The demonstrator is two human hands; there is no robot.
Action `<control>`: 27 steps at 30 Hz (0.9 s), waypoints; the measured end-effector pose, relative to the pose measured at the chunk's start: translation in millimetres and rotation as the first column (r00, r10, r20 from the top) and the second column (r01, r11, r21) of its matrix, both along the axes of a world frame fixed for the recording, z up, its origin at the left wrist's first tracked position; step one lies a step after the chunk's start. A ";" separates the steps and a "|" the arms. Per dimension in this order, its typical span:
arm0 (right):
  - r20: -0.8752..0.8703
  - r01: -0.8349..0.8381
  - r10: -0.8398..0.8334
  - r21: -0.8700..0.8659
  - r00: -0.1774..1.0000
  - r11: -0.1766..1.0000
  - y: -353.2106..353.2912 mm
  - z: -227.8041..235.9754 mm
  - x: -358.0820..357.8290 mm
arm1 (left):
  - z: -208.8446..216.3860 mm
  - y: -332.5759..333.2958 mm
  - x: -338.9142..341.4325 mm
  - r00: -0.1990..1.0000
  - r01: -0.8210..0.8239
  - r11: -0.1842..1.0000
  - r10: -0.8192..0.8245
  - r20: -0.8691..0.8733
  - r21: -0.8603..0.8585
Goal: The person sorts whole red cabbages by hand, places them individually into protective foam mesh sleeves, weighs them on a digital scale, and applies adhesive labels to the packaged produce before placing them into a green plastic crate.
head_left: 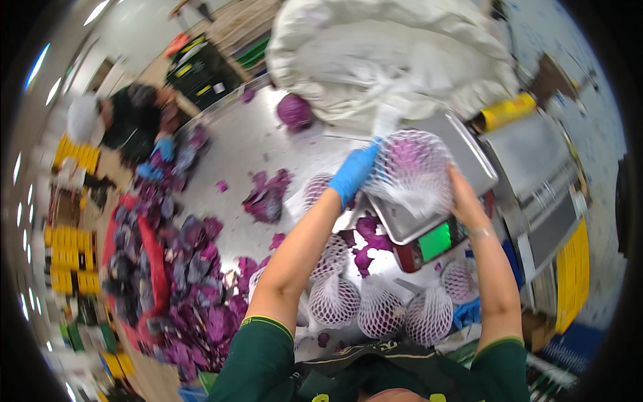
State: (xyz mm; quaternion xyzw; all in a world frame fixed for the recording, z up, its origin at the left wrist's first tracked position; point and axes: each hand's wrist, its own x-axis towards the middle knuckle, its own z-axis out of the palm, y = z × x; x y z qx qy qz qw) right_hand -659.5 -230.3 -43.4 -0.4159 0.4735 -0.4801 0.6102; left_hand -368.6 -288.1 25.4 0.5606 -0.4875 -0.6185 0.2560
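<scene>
Between my two hands is a purple cabbage in a white foam net (410, 173), held over the steel pan (477, 155) of a weighing scale. My left hand (355, 174), in a blue glove, is closed against the net's left side. The bare fingers of my right hand (467, 201) wrap round its right side, with the fingertips partly hidden. Below the pan, the scale's display (435, 242) glows green. Several netted cabbages (335, 301) sit along the near table edge. One more netted cabbage (316, 190) lies partly behind my left forearm.
A bare purple cabbage (295, 112) rests beside a large white sack (395, 60) at the back. Loose purple leaves (201, 295) are heaped at the left. Across the table's left end, a co-worker in blue gloves (155, 164) handles leaves. A yellow roll (506, 114) lies at the right.
</scene>
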 end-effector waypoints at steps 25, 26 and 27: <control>-0.861 -0.735 0.165 -0.293 0.481 0.611 -38.8 59.9 369.1 | -23.3 350.4 180.8 0.941 -0.028 0.860 0.195 0.277 -0.510; -0.922 -0.739 -0.032 -0.330 0.387 0.587 -76.2 52.4 381.9 | -38.3 348.9 182.3 0.953 -0.039 0.872 0.179 0.244 -0.488; -0.931 -0.742 -0.232 -0.365 0.283 0.562 -112.6 46.1 391.0 | -40.6 347.2 181.2 0.938 -0.065 0.838 0.236 0.252 -0.542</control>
